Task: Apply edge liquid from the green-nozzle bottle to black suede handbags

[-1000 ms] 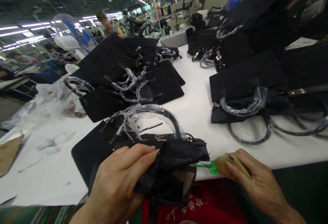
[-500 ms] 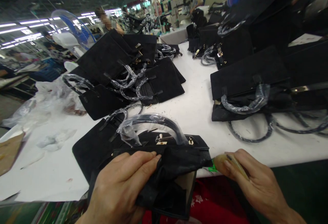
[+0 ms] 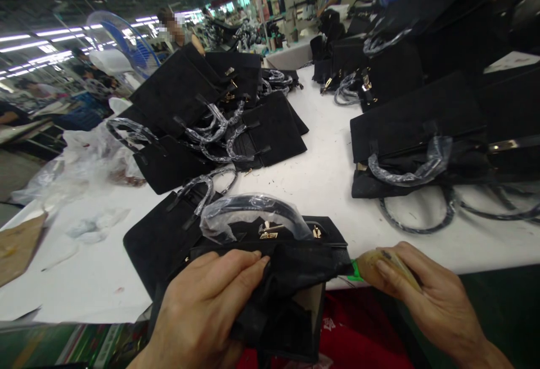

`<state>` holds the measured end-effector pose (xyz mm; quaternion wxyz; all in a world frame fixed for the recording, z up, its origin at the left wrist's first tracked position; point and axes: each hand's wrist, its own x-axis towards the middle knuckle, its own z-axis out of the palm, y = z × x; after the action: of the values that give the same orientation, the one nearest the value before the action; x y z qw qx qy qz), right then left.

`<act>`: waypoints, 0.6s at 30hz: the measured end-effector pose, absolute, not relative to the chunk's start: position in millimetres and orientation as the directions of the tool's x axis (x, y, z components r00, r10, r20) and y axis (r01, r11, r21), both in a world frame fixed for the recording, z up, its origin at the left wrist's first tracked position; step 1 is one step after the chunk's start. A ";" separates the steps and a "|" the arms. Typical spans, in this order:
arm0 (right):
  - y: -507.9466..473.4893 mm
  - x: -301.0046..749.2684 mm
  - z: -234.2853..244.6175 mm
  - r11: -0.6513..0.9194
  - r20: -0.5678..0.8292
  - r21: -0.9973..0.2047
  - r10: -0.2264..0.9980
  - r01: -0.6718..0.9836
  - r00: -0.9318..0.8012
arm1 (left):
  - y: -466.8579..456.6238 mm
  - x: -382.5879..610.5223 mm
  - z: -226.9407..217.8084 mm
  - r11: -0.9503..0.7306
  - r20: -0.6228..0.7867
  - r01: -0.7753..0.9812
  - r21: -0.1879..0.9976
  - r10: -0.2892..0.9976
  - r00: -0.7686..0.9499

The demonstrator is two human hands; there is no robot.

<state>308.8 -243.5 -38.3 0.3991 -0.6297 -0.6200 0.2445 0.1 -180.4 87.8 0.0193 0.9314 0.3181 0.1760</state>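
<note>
Okay, left hand gripping black handbag, right hand fingers wrapped round yellowish tool, green end by bag's edge, white lettering on red cloth, unreadable.

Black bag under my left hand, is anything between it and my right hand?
Only the yellowish-handled tool that your right hand holds: its green end is at the right edge of the black bag, though contact is hard to tell. Nothing else visibly stands between them; your left hand grips the bag farther left.
</note>
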 end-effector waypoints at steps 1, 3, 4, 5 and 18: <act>-242.6 309.5 -38.2 0.094 0.181 -0.802 0.979 0.590 0.089 | -180.0 0.5 87.9 -0.799 0.316 0.582 0.150 0.597 0.738; -241.7 311.1 -38.7 0.115 0.200 -0.780 0.977 0.615 0.070 | -179.8 0.7 88.2 -0.800 0.314 0.579 0.154 0.596 0.739; -241.7 311.8 -39.2 0.120 0.214 -0.769 0.974 0.628 0.076 | -180.1 0.6 88.6 -0.801 0.312 0.578 0.156 0.595 0.741; -241.8 312.6 -39.6 0.119 0.225 -0.762 0.971 0.636 0.087 | -180.5 0.4 89.0 -0.801 0.305 0.578 0.156 0.596 0.743; -238.6 315.6 -37.9 0.038 0.115 -0.812 0.989 0.582 0.096 | -183.1 1.8 93.6 -0.782 0.240 0.610 0.125 0.621 0.746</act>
<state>315.6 -238.6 -37.9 0.3749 -0.6385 -0.6152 0.2709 1.8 -183.1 93.6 0.0190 0.9342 0.3294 0.1354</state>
